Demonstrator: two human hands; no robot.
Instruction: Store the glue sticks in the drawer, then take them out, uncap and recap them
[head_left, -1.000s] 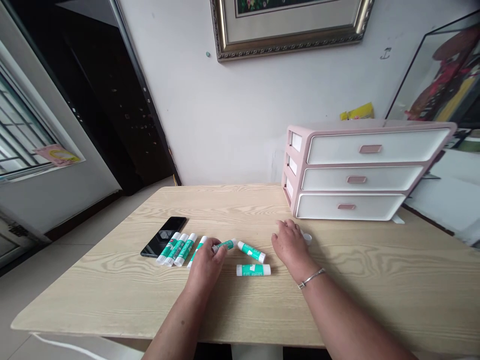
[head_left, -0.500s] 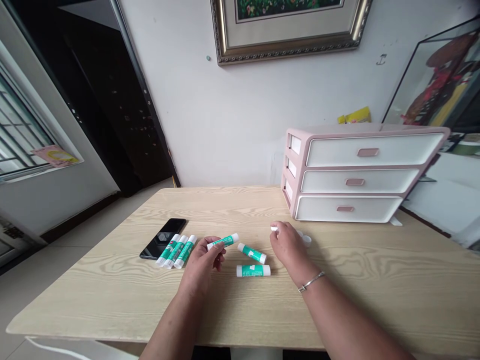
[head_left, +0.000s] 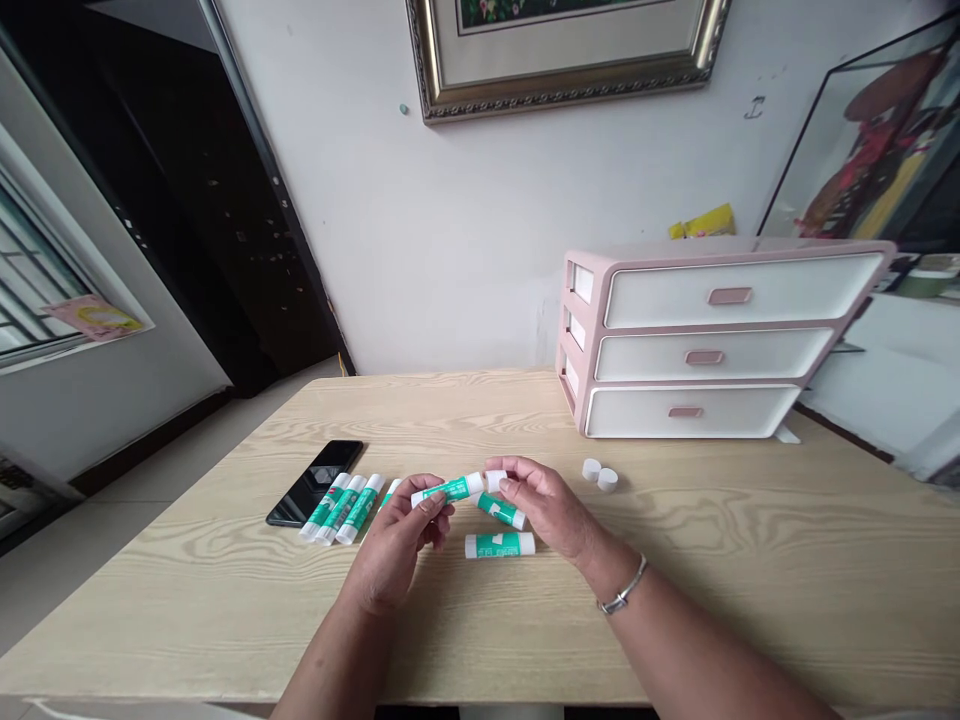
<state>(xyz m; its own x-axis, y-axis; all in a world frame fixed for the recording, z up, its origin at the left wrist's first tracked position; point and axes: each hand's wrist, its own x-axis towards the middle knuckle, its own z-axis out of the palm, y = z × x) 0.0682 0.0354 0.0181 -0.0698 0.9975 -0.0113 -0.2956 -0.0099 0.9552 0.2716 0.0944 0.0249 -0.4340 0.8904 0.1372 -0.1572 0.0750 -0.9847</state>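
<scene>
My left hand is closed around a green and white glue stick, tilted slightly up to the right. Between the thumb and fingers of my right hand is a white cap, right by the glue stick's right end; I cannot tell whether they touch. Under my right fingers lies another glue stick, partly covered. Nearer to me, one more glue stick lies crosswise. Left of my left hand, several glue sticks lie side by side, the rightmost partly hidden by that hand.
Two white caps stand on the wooden table to the right of my right hand. A black phone lies at the left beside the glue sticks. A pink and white drawer unit stands at the back right.
My right hand has moved left with the white cap, from near the loose caps to the end of the glue stick in my left hand. The two loose caps now show fully.
</scene>
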